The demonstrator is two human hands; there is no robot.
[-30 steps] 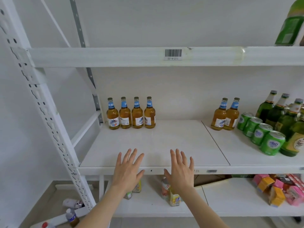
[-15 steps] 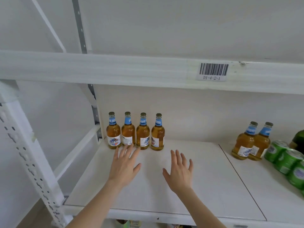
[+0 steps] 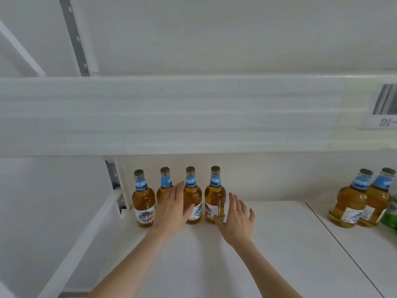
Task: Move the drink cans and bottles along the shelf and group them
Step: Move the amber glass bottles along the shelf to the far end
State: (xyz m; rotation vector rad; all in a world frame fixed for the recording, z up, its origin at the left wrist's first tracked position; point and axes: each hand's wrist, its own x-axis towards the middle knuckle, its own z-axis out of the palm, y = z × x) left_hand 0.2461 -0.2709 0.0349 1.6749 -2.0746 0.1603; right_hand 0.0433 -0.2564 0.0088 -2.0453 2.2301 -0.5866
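Scanning from the left, I see four amber bottles upright in a row at about seven o'clock in my view, near the back of the shelf (image 3: 279, 244). The first bottle (image 3: 143, 201) stands free at the row's nine o'clock end. My left hand (image 3: 171, 209) is in front of the second bottle (image 3: 164, 186) and hides most of it. Its fingers are straight and close together, and its thumb reaches toward the label of the third bottle (image 3: 193, 196). I cannot tell whether the palm is touching glass. The fourth bottle (image 3: 215, 196) closes the row. My right hand (image 3: 235, 218) is just at its four o'clock side with fingers spread and nothing held, the thumb low by the bottle's base. Well apart at three o'clock from that hand stands a pair of matching amber bottles (image 3: 363, 203), shoulder to shoulder. A green can (image 3: 391, 214) is cut off by the frame edge just beside them. I judge the job only partly done. The four on the left already form a tidy group, but the pair on the right is separate from them. Bringing the two lots together is what remains, and neither hand has hold of anything.
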